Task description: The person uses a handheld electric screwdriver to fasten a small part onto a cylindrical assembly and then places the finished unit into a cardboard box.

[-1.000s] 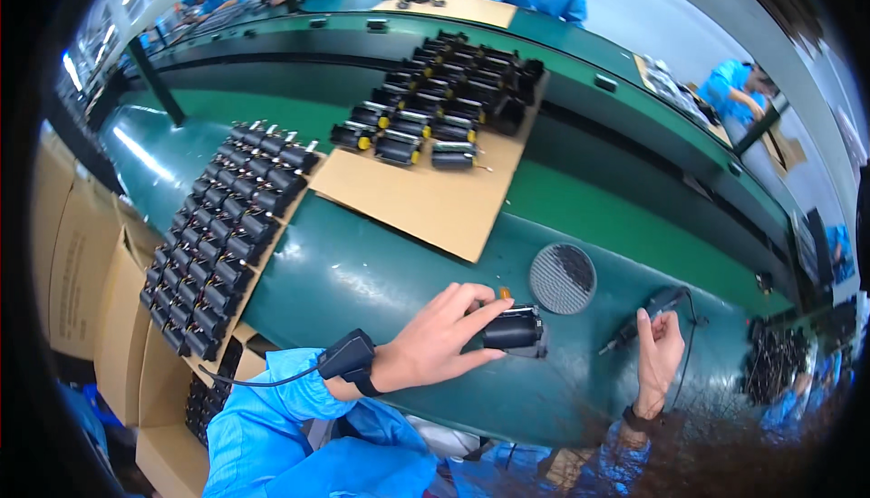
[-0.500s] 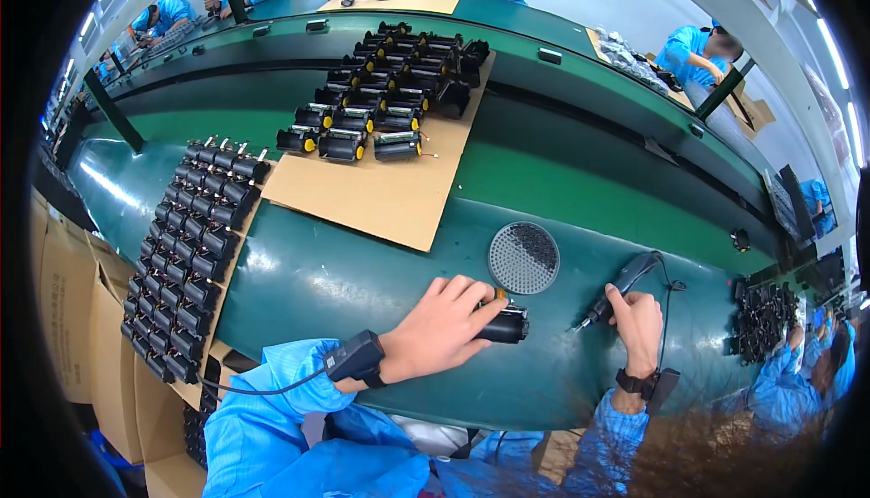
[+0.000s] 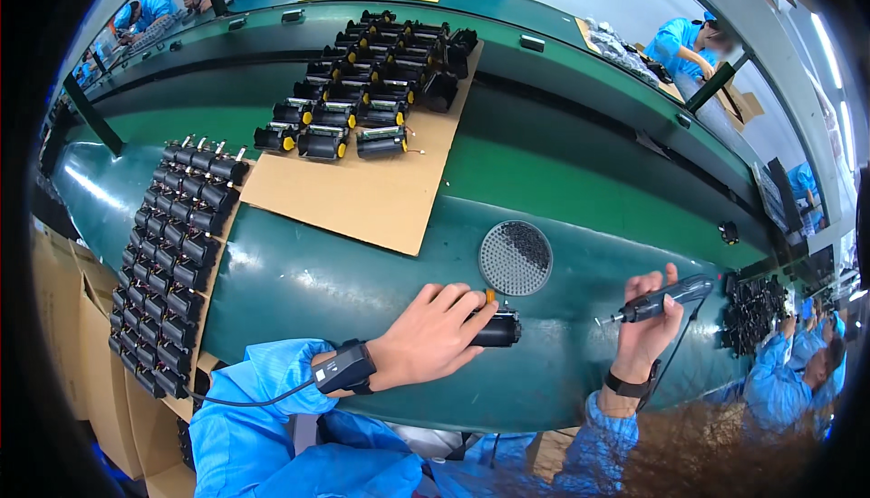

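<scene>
My left hand (image 3: 430, 330) is closed round a black cylindrical housing (image 3: 499, 328) lying on the green bench; a small orange-yellow piece (image 3: 490, 296) shows by its fingertips. To the right, my right hand (image 3: 649, 319) grips a black electric screwdriver (image 3: 669, 299) lifted off the bench, its thin bit pointing left toward the housing but apart from it. A cord trails down from the tool past my wrist. Just beyond the housing sits a round grey dish (image 3: 498, 267) dotted with holes, with small dark screws heaped on its right side.
Cardboard (image 3: 349, 210) farther off bears rows of black housings with yellow ends (image 3: 333, 116). Another sheet at left holds packed black parts (image 3: 172, 262). Black parts (image 3: 755, 315) are piled at far right. A conveyor (image 3: 580, 145) runs behind; people in blue work around it.
My right hand has picked the screwdriver up off the bench and turned it nearly level, bit to the left. The left hand stays on the housing. The whole view has shifted slightly.
</scene>
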The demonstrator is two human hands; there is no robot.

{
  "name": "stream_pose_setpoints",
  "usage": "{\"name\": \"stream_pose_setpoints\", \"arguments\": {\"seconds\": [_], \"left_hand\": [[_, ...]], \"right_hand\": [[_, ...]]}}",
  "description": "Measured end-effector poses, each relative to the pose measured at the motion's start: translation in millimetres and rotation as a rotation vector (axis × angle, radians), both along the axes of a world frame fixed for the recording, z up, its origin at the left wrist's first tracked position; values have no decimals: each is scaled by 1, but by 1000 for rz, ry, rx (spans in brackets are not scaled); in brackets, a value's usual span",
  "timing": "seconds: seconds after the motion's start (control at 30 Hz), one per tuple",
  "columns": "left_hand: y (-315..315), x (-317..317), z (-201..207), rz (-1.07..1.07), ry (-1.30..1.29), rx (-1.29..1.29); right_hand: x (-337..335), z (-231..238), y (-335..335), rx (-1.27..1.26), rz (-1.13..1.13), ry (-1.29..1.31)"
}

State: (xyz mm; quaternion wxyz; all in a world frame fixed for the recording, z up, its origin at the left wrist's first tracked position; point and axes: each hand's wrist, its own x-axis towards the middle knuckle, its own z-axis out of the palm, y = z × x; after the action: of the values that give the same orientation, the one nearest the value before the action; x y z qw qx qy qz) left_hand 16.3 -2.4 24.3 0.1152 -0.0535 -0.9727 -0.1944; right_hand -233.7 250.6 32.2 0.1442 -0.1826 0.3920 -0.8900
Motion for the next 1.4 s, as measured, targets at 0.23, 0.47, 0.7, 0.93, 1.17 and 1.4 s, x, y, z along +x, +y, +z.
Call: {"name": "stream_pose_setpoints", "arguments": {"seconds": [0.23, 0.47, 0.7, 0.93, 1.17, 1.4], "left_hand": [[-7, -3, -6, -29, 31, 45], [-13, -3, -14, -56, 38, 114], [-15, -1, -16, -56, 21, 129], [-10, 0, -16, -30, 37, 118], [-9, 2, -16, -25, 13, 136], [-10, 1, -16, -36, 4, 138]], "right_hand": [[23, 43, -50, -47, -113, 219], [36, 23, -108, 278, -129, 482], [36, 34, -143, 50, 11, 129], [32, 10, -167, 9, 72, 214], [37, -4, -172, 90, 70, 189], [35, -7, -174, 132, 59, 185]]}}
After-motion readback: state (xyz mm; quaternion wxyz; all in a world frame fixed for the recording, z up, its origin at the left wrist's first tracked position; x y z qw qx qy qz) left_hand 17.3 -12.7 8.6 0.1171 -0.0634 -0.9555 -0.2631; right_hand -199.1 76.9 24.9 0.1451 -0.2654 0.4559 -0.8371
